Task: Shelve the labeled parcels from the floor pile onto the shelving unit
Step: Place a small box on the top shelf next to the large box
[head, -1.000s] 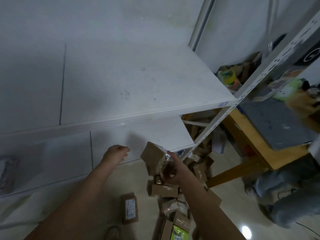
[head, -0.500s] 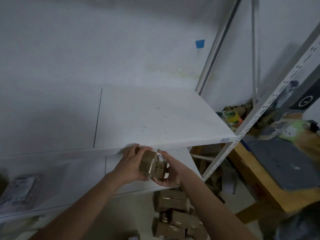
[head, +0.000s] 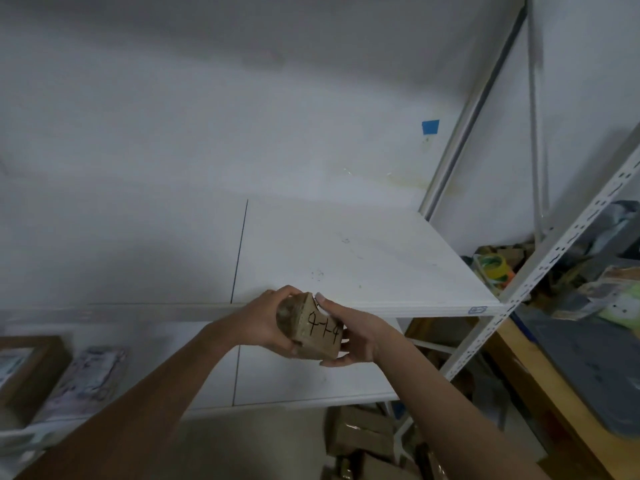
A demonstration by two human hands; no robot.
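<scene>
A small brown cardboard parcel (head: 317, 329) with black handwritten marks on its face is held in front of the white shelving unit (head: 363, 265). My left hand (head: 266, 323) grips its left side. My right hand (head: 353, 336) cups its right side and bottom, thumb on its top edge. The parcel hangs just before the front edge of the upper white shelf board, above the lower board (head: 304, 382). More brown parcels of the floor pile (head: 363, 441) lie below at the bottom right.
On the lower shelf at far left lie a brown box (head: 27, 372) and a flat wrapped packet (head: 86, 382). A perforated white upright (head: 540, 265) stands at right. Beyond it are a wooden table with a grey mat (head: 581, 368) and tape rolls (head: 491, 268).
The view has tilted upward and the parcel has risen slightly toward the upper shelf edge. One second ago only my right hand held it; now both hands hold it.
</scene>
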